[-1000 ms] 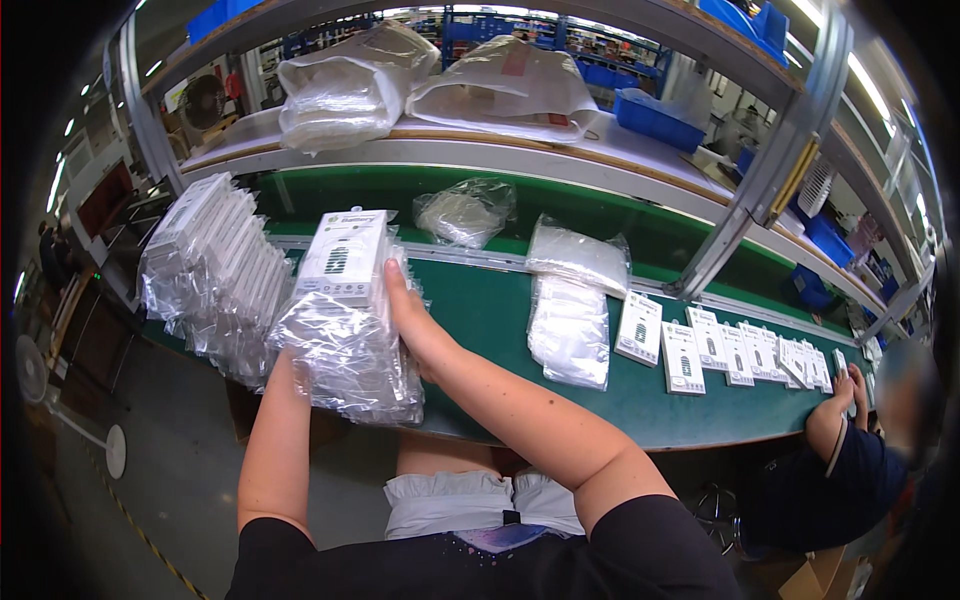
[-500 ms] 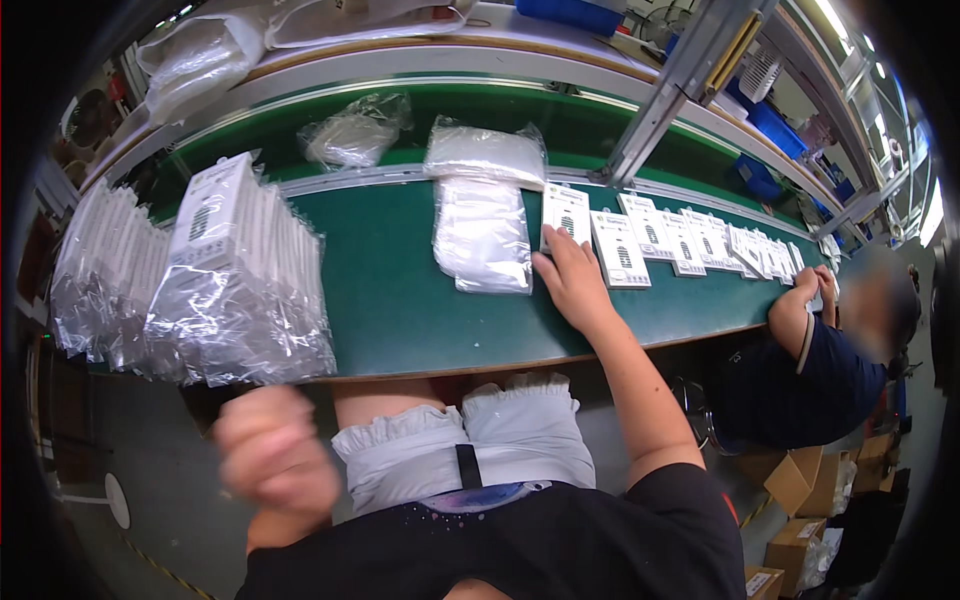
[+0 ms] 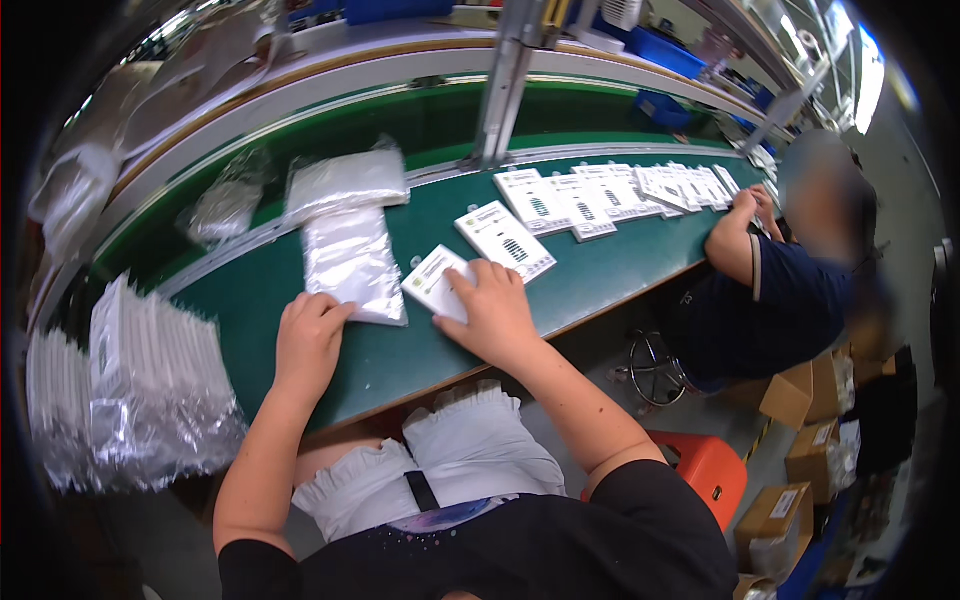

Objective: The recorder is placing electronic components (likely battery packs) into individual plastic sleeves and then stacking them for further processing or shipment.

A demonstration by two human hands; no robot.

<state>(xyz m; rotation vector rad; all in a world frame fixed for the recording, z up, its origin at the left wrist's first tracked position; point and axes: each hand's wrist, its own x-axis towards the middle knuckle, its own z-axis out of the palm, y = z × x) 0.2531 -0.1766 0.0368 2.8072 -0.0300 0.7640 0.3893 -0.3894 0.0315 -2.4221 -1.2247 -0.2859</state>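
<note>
A stack of clear plastic bags point(image 3: 350, 260) lies flat on the green tabletop, with a second bundle of bags point(image 3: 350, 185) behind it. My left hand point(image 3: 312, 335) is at the stack's near left corner, its fingers closed together on the edge of the top bag. Just right of the stack, my right hand point(image 3: 492, 312) grips a flat white box point(image 3: 436, 278) with a hang tab, thumb on the near side and fingers over the right part. My palm covers some of this box. Another white box point(image 3: 505, 243) lies beyond my right fingers.
Bagged boxes point(image 3: 150, 370) stand in tight rows at the left. Several white boxes point(image 3: 590, 195) run along the table toward a seated co-worker point(image 3: 790, 290). A metal post point(image 3: 503, 90) rises at the table's back. An orange stool point(image 3: 705, 470) and cartons point(image 3: 775, 525) are right of me.
My left hand has come up from below the table edge to the bags. The right hand has drawn the white box nearer and turned it. The view has swung right.
</note>
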